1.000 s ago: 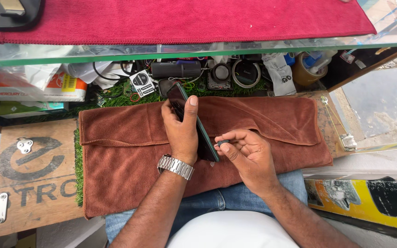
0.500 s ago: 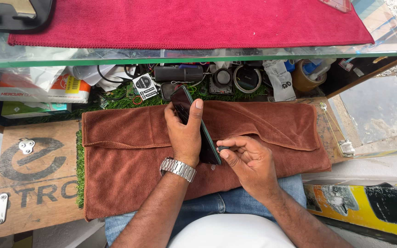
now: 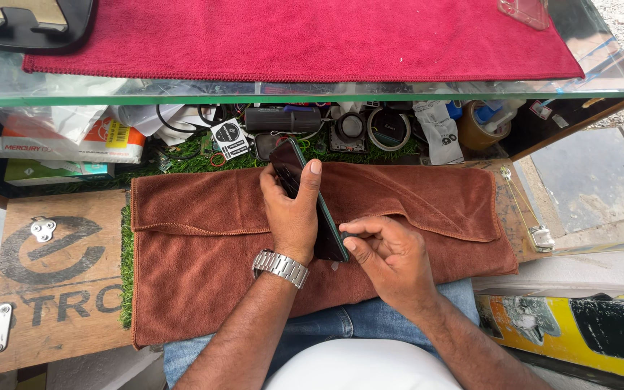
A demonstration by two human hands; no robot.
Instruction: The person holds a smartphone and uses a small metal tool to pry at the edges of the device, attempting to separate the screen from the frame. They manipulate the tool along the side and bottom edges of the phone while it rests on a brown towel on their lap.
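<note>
left hand (image 3: 294,217) gripping dark phone (image 3: 305,198) over brown towel (image 3: 204,253), right hand (image 3: 391,256) pinching its lower edge

Phone (image 3: 305,189) front behind left hand (image 3: 292,217)

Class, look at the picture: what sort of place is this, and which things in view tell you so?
Probably a small phone-repair stall: a dark phone held over a brown cloth, a glass counter, and cables and tape rolls stored beneath.

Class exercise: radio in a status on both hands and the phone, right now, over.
Left hand grip shut on dark phone, held on edge above brown towel. Right hand fingertips at the phone's lower edge. Nothing in the way.
</note>
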